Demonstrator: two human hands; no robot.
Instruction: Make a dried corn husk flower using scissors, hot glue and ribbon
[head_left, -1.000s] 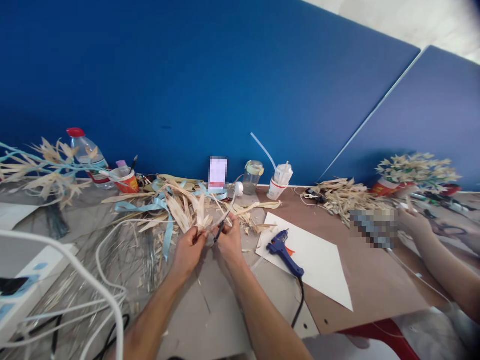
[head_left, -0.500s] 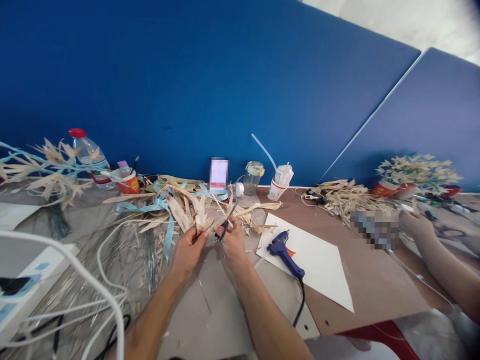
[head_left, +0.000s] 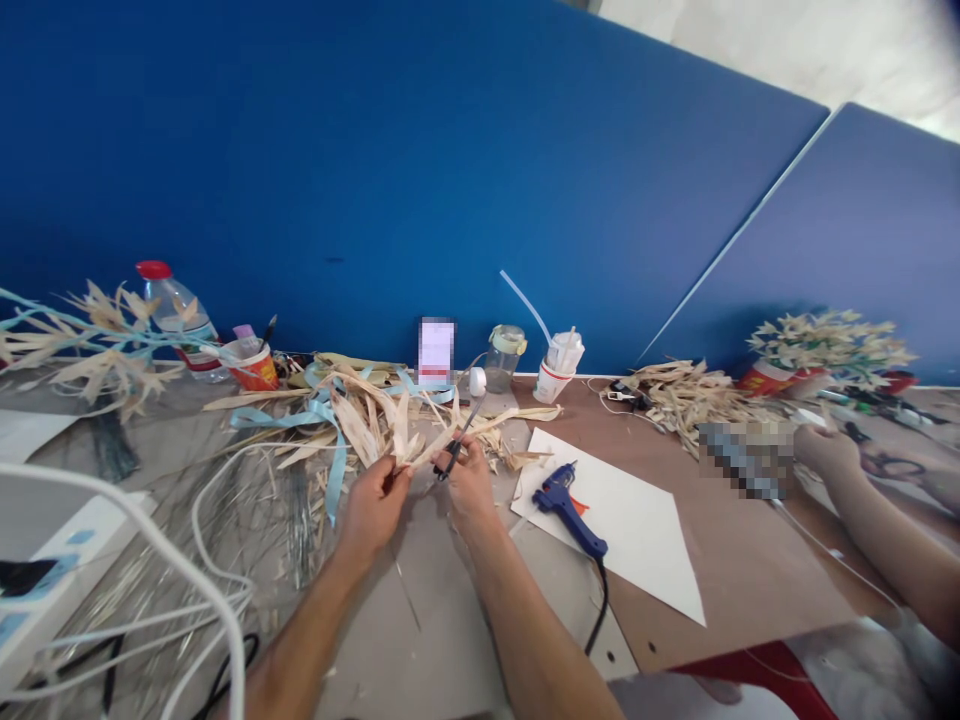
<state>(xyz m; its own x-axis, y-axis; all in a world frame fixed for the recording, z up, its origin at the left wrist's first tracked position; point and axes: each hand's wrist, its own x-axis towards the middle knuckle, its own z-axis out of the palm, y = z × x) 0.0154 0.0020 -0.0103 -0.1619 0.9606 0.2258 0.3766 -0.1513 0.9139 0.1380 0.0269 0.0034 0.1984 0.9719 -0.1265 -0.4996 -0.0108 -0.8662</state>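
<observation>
Cluttered table (head_left: 416,655), left grip (head_left: 379,498) pinching near end of pale husk (head_left: 429,453), right grip (head_left: 470,480) holding dark tool (head_left: 453,456)

The husks (head_left: 360,428) are straw-coloured, the ribbon (head_left: 337,478) pale blue, the glue gun (head_left: 573,516) navy, the paper (head_left: 651,535) white.

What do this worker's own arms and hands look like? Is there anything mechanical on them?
Nothing mechanical shows: the left hand and right hand are ordinary human ones, with no gloves. The left forearm and right forearm are bare, without sleeves, watch or markings in view. Rings can't be judged, as some fingers are hidden.
</observation>
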